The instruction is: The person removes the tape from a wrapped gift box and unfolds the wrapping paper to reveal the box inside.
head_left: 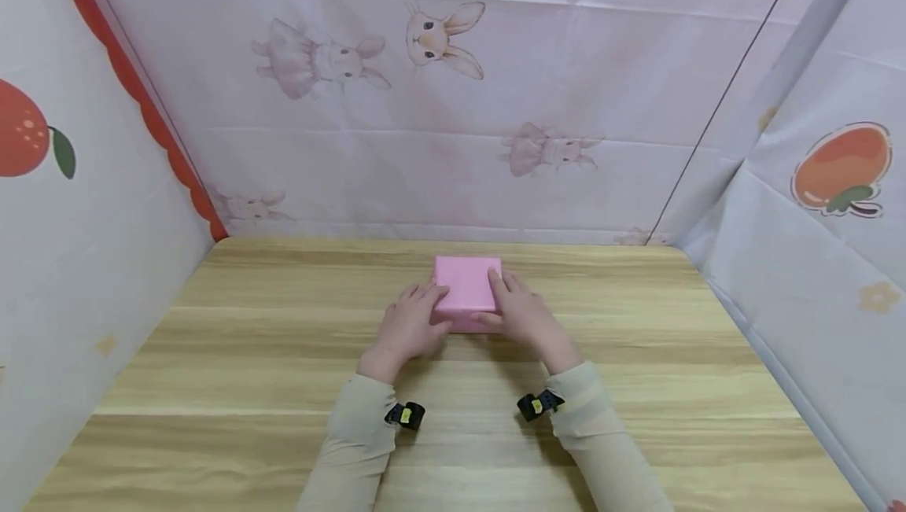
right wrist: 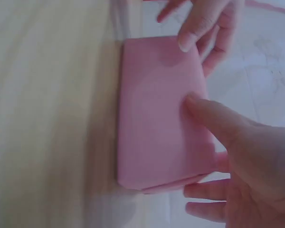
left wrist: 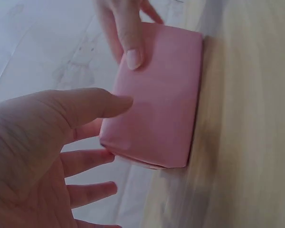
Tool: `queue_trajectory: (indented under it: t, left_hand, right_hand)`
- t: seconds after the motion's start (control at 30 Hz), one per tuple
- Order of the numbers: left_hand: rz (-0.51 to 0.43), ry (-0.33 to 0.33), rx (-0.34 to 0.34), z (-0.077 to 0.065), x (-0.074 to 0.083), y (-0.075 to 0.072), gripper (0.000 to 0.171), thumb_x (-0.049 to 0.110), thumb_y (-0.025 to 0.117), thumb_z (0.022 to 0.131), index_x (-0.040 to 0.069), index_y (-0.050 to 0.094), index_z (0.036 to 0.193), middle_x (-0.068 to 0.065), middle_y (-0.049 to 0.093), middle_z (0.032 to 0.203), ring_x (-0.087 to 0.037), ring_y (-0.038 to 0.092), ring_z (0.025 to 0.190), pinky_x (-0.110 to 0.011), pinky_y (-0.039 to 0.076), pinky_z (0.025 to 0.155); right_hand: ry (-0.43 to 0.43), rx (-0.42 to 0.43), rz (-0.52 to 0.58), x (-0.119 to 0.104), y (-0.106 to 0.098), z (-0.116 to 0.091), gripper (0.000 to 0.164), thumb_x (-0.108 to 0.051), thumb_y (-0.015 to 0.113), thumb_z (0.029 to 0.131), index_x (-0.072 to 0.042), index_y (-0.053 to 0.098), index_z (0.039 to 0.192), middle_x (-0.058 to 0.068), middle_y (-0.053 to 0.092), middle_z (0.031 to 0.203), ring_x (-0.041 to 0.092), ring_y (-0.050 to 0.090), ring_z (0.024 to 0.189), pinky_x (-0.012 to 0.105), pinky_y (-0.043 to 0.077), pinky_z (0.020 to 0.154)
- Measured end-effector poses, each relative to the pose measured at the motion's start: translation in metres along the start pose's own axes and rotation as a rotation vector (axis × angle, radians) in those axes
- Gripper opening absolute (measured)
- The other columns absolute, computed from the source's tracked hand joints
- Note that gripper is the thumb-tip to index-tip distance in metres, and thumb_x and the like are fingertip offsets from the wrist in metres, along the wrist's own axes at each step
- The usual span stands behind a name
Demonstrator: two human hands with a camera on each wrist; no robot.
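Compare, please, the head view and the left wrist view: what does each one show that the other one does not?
Only the head view shows the pale sleeves, the black straps at the wrists and the round fruit drawing at the left.

Only the left wrist view shows the palm side of the left hand, with its fingers spread, and the crease at one end of the pink box.

Both show the box, both hands, including the right hand, the wooden table and the cloth behind.
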State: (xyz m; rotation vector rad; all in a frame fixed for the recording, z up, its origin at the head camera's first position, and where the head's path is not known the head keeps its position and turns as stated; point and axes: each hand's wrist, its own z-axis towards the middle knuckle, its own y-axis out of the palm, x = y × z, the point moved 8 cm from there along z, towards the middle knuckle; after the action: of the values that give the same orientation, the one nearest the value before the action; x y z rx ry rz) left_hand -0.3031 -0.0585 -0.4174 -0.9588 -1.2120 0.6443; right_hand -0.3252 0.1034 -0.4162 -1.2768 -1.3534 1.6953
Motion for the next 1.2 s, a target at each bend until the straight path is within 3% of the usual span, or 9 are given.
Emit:
queue_trajectory:
  t: [0.1,0.17,0.27,0.4,0.57,0.7,0.97,1.2]
  left_hand:
    - [-0.097,0.009,-0.004,0.004,-0.003,-0.003,0.058,0.035,0.066,0.092,0.015,0.048,0.143,-0.011,0.045,0.151,-0.035,0.041,0.140,-0.055,0.034,0.114]
    - [-0.173,-0.004,-0.007,0.007,-0.007,-0.004,0.057,0.037,0.063,0.094,0.014,0.048,0.143,-0.011,0.048,0.148,-0.032,0.045,0.137,-0.050,0.035,0.114]
    - [-0.312,-0.073,-0.005,0.012,-0.016,-0.004,0.057,0.040,0.057,0.097,0.015,0.044,0.146,-0.011,0.047,0.150,-0.033,0.046,0.136,-0.050,0.037,0.113]
    - [-0.471,-0.160,0.082,0.019,-0.028,-0.002,0.060,0.042,0.053,0.098,0.015,0.037,0.150,-0.013,0.041,0.153,-0.037,0.046,0.135,-0.052,0.039,0.111]
    - [-0.579,-0.182,0.220,0.022,-0.037,0.003,0.061,0.037,0.054,0.099,0.007,0.037,0.149,-0.019,0.045,0.148,-0.039,0.048,0.132,-0.050,0.042,0.109]
    - [-0.634,-0.198,0.243,0.025,-0.040,0.010,0.062,0.037,0.055,0.098,0.003,0.038,0.147,-0.021,0.047,0.146,-0.039,0.050,0.130,-0.050,0.042,0.109]
    - [-0.740,-0.289,0.188,0.026,-0.041,0.027,0.061,0.037,0.054,0.099,0.003,0.039,0.148,-0.018,0.048,0.147,-0.032,0.048,0.134,-0.045,0.039,0.113]
    - [-0.793,-0.317,0.185,0.026,-0.038,0.030,0.058,0.038,0.053,0.099,0.004,0.043,0.146,-0.015,0.048,0.147,-0.031,0.047,0.136,-0.044,0.037,0.115]
  right_hand:
    - [-0.004,-0.044,0.078,0.002,-0.002,0.001,0.085,-0.050,0.059,0.093,-0.008,0.020,0.156,0.023,0.027,0.157,0.042,0.029,0.144,0.061,0.035,0.110]
    - [0.001,-0.061,0.187,0.005,-0.003,0.004,0.084,-0.049,0.057,0.095,-0.007,0.017,0.156,0.022,0.023,0.159,0.040,0.026,0.146,0.057,0.029,0.116]
    - [0.039,-0.051,0.377,0.013,-0.004,0.005,0.084,-0.045,0.054,0.097,-0.003,0.010,0.156,0.022,0.018,0.161,0.039,0.020,0.148,0.052,0.019,0.121]
    - [0.150,0.056,0.547,0.027,-0.004,0.002,0.081,-0.043,0.053,0.098,-0.007,0.011,0.157,0.024,0.024,0.159,0.041,0.026,0.146,0.055,0.021,0.120]
    - [0.274,0.199,0.737,0.040,0.013,-0.004,0.072,-0.039,0.056,0.098,-0.008,0.023,0.155,0.024,0.036,0.153,0.040,0.038,0.141,0.052,0.031,0.117]
    - [0.339,0.280,0.879,0.047,0.023,-0.005,0.064,-0.034,0.055,0.099,-0.001,0.033,0.149,0.023,0.044,0.148,0.037,0.042,0.138,0.047,0.034,0.116]
    - [0.354,0.279,0.989,0.044,0.032,0.003,0.053,-0.031,0.054,0.099,-0.005,0.044,0.145,0.017,0.049,0.146,0.032,0.046,0.135,0.045,0.038,0.113]
    - [0.349,0.275,0.967,0.039,0.031,0.004,0.054,-0.030,0.054,0.099,-0.004,0.044,0.144,0.018,0.049,0.145,0.035,0.047,0.134,0.047,0.040,0.112]
